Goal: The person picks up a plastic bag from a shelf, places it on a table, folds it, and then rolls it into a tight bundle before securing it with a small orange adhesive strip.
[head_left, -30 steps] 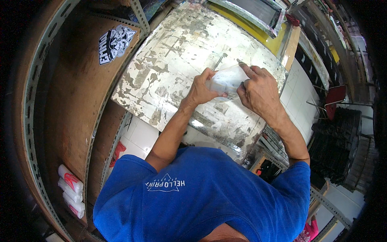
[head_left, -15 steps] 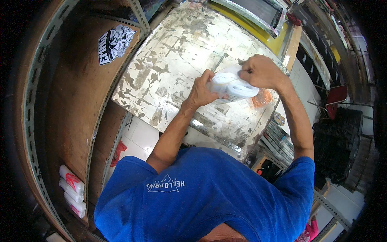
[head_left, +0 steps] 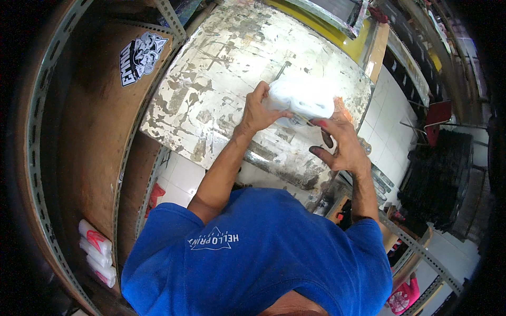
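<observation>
A white rolled bundle (head_left: 301, 97), glossy like thin plastic, rests over the worn white tabletop (head_left: 211, 84). My left hand (head_left: 258, 110) grips its left end, thumb along the near side and fingers at the far side. At the bundle's near right edge is my right hand (head_left: 345, 145), its fingers and thumb spread apart and the fingertips darkly stained. A thin pale strand seems to run from the bundle toward the right fingertips; blur hides what it is. Just beyond the right hand lies a small orange heap (head_left: 342, 109), partly covered.
A framed screen (head_left: 337, 16) and a yellow panel (head_left: 316, 23) stand at the table's far edge. To my left is a brown shelf (head_left: 95, 147) on slotted metal posts, with white plastic rolls (head_left: 97, 253). A red chair (head_left: 437, 121) stands at right.
My right hand has come off the top of the bundle, moved down toward me and spread its fingers. The left hand keeps its grip, and the view has shifted slightly.
</observation>
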The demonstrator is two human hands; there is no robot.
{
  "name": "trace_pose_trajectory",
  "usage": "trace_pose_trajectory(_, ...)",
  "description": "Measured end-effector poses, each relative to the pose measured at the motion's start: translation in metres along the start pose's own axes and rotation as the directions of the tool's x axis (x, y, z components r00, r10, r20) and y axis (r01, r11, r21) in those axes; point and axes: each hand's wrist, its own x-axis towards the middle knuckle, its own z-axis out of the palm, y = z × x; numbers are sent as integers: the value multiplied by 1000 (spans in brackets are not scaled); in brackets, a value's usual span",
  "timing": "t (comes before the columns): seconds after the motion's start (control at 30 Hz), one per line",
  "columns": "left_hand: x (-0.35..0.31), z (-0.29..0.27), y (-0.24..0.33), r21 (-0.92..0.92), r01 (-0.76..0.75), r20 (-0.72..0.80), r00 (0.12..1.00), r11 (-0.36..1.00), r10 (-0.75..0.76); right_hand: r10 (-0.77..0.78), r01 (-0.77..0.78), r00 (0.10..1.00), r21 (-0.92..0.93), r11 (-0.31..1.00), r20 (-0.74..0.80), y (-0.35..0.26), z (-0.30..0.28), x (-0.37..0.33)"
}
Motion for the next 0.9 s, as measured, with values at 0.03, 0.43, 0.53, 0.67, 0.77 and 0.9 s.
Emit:
trace_pose_trajectory(0.03, 0, -1, 0, 6, -14, -6, 1000, 1000, 14, -25, 25, 1000, -45, 999, -2, -5, 3, 1)
trace_pose_trajectory(0.43, 3, -3, 6, 31, -22, 42, 999, 999, 20, -28, 51, 996, -284, 958, 84, -29, 39, 1)
trace_pose_trajectory(0.53, 2, -2, 10, -9, -50, 44, 998, 999, 51, 103, -78, 985, -176, 981, 140, -43, 42, 9)
trace_pose_trajectory(0.67, 3, 1, 12, -66, -109, 1, 994, 992, 110, 131, -98, 966, -153, 983, 224, -54, 49, 33)
trace_pose_trajectory(0.77, 3, 0, 5, -72, -135, -4, 991, 988, 135, 85, -42, 972, -195, 980, 218, -41, 63, 34)
trace_pose_trajectory(0.9, 3, -1, -4, -8, -137, 21, 990, 991, 137, 44, -44, 999, -160, 986, -3, -22, 79, 13)
